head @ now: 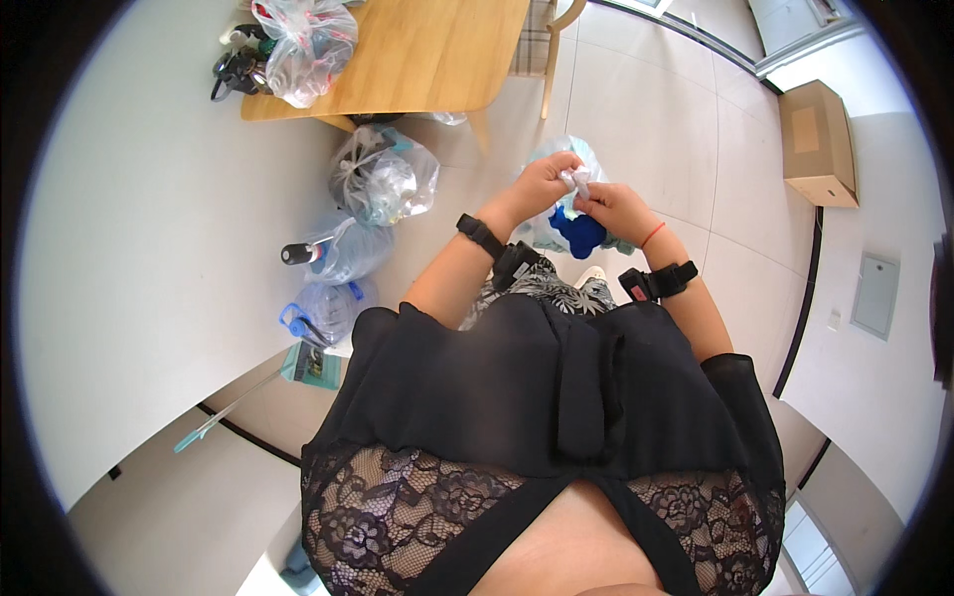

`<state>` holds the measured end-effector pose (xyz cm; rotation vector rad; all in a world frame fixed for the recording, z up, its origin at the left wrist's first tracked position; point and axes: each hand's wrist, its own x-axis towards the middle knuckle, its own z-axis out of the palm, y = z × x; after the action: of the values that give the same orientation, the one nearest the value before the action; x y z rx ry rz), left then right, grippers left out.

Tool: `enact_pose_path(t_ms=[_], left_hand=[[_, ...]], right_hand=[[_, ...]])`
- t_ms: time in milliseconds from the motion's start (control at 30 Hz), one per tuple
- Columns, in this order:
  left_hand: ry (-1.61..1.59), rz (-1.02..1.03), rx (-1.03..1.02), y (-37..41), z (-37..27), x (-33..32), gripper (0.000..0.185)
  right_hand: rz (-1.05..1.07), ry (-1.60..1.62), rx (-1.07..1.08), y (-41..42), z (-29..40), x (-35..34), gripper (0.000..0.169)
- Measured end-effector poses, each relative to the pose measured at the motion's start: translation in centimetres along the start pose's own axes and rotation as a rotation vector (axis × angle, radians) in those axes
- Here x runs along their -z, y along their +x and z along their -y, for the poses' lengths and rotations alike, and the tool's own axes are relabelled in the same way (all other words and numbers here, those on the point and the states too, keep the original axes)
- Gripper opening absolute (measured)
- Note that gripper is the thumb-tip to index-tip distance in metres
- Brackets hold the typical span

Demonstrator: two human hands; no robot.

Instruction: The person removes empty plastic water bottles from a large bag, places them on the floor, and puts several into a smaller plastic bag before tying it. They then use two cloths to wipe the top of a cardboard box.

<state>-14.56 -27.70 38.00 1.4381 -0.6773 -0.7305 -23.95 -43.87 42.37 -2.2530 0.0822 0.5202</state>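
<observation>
Both hands are together in front of me, fingers pinching the twisted top of a translucent plastic bag (577, 149). My left hand (548, 179) grips the gathered plastic from the left, and my right hand (615, 210) holds it from the right. The bag hangs low over the tiled floor. A dark blue item (583, 234), perhaps cloth, shows just under my right hand; whether it is inside the bag I cannot tell. Pale green material shows around it. Each forearm wears a black strap with a small device, and a thin red cord circles my right wrist.
A wooden table (425, 59) carries a knotted plastic bag (309, 56). Along the left wall stand a filled clear bag (384, 179), another bag (354, 249), a large water bottle (332, 305) and a dustpan (317, 366). A chair (553, 59) and cardboard box (818, 145) stand farther off.
</observation>
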Motion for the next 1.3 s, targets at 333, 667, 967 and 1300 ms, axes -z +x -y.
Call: enact_pose_path(t_ms=[333,667,967,1300], left_hand=[[-0.413,0.047,0.134,-0.8,-8.4,2.9,0.018],[-0.308,-0.130,0.171,-4.7,-8.2,8.9,0.013],[-0.513,-0.271,0.163,-9.6,-7.4,14.6,0.008],[-0.451,-0.340,0.145,-10.5,-6.0,18.1,0.006]], right_hand=[[-0.451,0.541,-0.016,-2.0,-1.7,3.7,0.046],[-0.366,0.700,-0.072,4.3,0.5,-0.6,0.031],[-0.736,0.806,0.108,16.6,4.5,1.0,0.022],[-0.098,0.145,0.616,20.2,14.4,-2.7,0.075]])
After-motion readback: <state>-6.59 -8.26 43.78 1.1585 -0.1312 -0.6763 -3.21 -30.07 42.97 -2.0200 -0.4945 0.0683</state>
